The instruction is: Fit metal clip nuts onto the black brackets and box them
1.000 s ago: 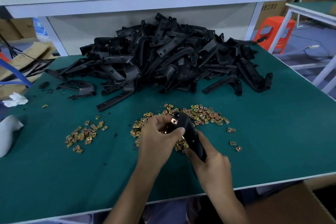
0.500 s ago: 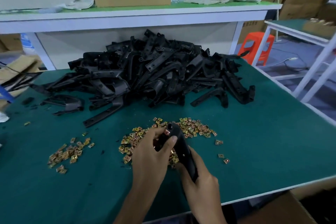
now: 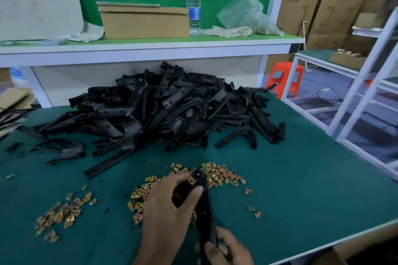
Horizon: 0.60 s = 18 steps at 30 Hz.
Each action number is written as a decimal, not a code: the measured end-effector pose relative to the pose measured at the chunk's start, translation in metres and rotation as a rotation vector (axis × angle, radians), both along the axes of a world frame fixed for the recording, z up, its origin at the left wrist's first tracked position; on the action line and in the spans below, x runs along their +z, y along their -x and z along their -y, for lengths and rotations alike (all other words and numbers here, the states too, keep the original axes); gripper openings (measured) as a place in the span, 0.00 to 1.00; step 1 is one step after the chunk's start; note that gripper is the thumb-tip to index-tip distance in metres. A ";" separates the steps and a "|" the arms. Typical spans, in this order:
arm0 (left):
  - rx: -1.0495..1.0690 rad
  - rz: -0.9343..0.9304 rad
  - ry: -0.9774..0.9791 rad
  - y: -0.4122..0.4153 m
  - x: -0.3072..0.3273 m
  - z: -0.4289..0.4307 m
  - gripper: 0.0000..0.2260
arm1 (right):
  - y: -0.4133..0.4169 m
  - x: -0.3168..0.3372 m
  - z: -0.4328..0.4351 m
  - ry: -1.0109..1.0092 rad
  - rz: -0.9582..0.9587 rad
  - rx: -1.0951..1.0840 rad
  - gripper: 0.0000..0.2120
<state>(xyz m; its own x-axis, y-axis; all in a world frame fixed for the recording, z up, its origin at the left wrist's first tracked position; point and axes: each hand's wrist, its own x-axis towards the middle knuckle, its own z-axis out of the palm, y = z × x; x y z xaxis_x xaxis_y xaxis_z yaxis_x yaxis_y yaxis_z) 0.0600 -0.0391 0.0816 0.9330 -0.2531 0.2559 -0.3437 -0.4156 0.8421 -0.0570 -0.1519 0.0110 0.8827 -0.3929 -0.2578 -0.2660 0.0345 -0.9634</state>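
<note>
I hold one black bracket (image 3: 205, 211) upright over the green table (image 3: 301, 189). My right hand (image 3: 226, 251) grips its lower end near the table's front edge. My left hand (image 3: 170, 206) grips its upper end, with the thumb pressing a metal clip nut (image 3: 191, 180) at the bracket's tip. Loose gold clip nuts (image 3: 219, 175) lie scattered under and behind my hands, and a smaller heap of clip nuts (image 3: 62, 213) lies to the left. A big pile of black brackets (image 3: 168, 109) fills the back of the table.
A white shelf (image 3: 150, 47) above the pile carries a cardboard box (image 3: 144, 21), a water bottle (image 3: 193, 2) and a plastic bag (image 3: 245, 15). An orange stool (image 3: 284, 77) and a white frame (image 3: 366, 84) stand to the right. Another cardboard box corner (image 3: 329, 257) shows below the table.
The camera has tilted up, so hands and table sit lower in view. My hands still hold the same bracket, the left thumb staying on the clip nut at its tip.
</note>
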 end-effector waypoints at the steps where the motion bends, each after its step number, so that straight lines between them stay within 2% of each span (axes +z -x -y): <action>1: -0.023 -0.009 0.004 0.000 0.001 -0.001 0.10 | 0.000 0.000 0.001 -0.035 0.015 -0.001 0.08; 5: -0.078 0.001 0.019 0.001 0.008 -0.008 0.19 | -0.004 0.004 -0.001 -0.210 0.100 -0.050 0.18; 8: -0.063 0.043 0.046 0.004 0.008 -0.013 0.16 | -0.006 0.006 -0.002 -0.300 0.130 -0.075 0.20; 18: -0.123 0.071 0.064 0.010 0.008 -0.013 0.12 | 0.003 0.010 -0.003 -0.334 0.135 -0.104 0.24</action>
